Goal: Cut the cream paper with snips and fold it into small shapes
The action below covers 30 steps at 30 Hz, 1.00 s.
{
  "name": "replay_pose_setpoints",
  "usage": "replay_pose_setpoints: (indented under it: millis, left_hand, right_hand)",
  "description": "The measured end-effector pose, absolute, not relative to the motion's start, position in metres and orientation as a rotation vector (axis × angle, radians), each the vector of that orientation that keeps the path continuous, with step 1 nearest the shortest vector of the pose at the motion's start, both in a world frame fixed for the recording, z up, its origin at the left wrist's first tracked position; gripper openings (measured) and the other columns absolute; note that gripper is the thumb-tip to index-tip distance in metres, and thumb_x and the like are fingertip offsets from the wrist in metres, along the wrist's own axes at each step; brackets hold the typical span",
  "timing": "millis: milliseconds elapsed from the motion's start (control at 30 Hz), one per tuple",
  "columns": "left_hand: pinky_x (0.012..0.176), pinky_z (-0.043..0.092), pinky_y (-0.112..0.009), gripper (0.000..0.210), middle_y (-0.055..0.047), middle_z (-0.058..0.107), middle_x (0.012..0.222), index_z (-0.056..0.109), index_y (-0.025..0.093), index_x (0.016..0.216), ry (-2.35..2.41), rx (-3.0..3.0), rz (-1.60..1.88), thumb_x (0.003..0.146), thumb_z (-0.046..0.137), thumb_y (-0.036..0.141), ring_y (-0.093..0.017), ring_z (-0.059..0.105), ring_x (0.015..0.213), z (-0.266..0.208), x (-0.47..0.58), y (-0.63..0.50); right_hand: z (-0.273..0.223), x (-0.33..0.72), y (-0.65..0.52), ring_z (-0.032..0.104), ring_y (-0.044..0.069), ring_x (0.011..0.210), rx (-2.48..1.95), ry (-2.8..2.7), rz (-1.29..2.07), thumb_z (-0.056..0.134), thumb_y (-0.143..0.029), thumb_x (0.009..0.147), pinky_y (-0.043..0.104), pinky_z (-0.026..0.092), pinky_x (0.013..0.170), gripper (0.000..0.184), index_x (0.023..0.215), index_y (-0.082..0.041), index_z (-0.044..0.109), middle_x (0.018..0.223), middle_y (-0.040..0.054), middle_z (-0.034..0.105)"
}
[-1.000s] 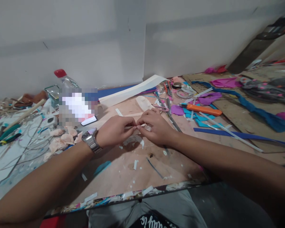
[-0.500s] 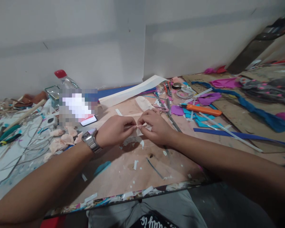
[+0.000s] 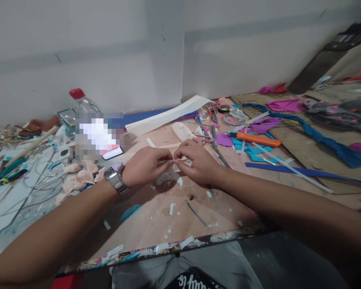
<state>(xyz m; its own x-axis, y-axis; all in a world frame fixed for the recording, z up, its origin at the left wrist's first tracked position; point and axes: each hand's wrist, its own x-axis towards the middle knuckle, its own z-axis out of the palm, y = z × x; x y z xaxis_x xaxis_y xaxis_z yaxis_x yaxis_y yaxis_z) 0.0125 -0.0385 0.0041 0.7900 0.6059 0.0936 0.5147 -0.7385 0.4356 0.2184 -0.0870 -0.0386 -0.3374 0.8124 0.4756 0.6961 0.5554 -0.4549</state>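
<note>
Over the middle of the table (image 3: 156, 216), my left hand (image 3: 147, 165) and my right hand (image 3: 197, 160) meet fingertip to fingertip. Both are closed in a pinch on a small pale piece of paper (image 3: 177, 165), which shows between and just below the fingers. Most of the piece is hidden by my fingers. A metal wristwatch (image 3: 117, 178) is on my left wrist. Beyond my hands lies a cream paper petal shape (image 3: 182, 131), and a long cream paper strip (image 3: 168, 116) curves behind it.
To the right lie an orange utility knife (image 3: 258, 139), clear glue sticks (image 3: 307, 174), blue and purple paper scraps and a twisted blue strip (image 3: 315, 132). At left are a phone (image 3: 112, 153), peach crumpled petals (image 3: 81, 176), green-handled pliers (image 3: 10, 172), cables and a red-capped bottle (image 3: 77, 94).
My fingertips have shifted very slightly around the pale paper piece, both hands staying in the same place. Nothing else has visibly moved.
</note>
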Motion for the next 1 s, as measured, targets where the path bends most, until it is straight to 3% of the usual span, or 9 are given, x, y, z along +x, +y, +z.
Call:
replay_pose_setpoints:
  millis: [467,667,1000]
  left_hand:
    - [0.059,0.029,-0.029,0.029,-0.001,0.062,0.063,0.064,0.018,0.077,0.844,2.647,0.250,0.097,0.048,0.030,-0.012,0.049,0.056,0.0030,0.0109,-0.0377]
    - [0.060,0.032,-0.028,0.034,-0.002,0.067,0.065,0.067,0.019,0.083,0.848,2.614,0.258,0.101,0.046,0.039,-0.014,0.055,0.059,0.0047,0.0101,-0.0392]
    - [0.061,0.031,-0.027,0.028,-0.002,0.069,0.069,0.070,0.019,0.086,0.850,2.631,0.234,0.099,0.051,0.035,-0.014,0.056,0.061,0.0029,0.0124,-0.0379]
  right_hand:
    - [-0.0392,0.2202,-0.0862,0.060,0.024,0.092,-1.244,-2.056,0.184,0.059,-0.022,0.088,0.044,0.029,0.091,0.005,0.084,-0.021,0.062,0.087,0.0043,0.071]
    - [-0.0378,0.2192,-0.0873,0.060,0.023,0.092,-1.240,-2.071,0.170,0.059,-0.020,0.087,0.043,0.029,0.089,0.005,0.084,-0.020,0.062,0.086,0.0035,0.071]
    - [-0.0390,0.2186,-0.0865,0.060,0.024,0.094,-1.214,-2.141,0.212,0.060,-0.025,0.092,0.043,0.028,0.090,0.008,0.087,-0.021,0.065,0.088,0.0033,0.073]
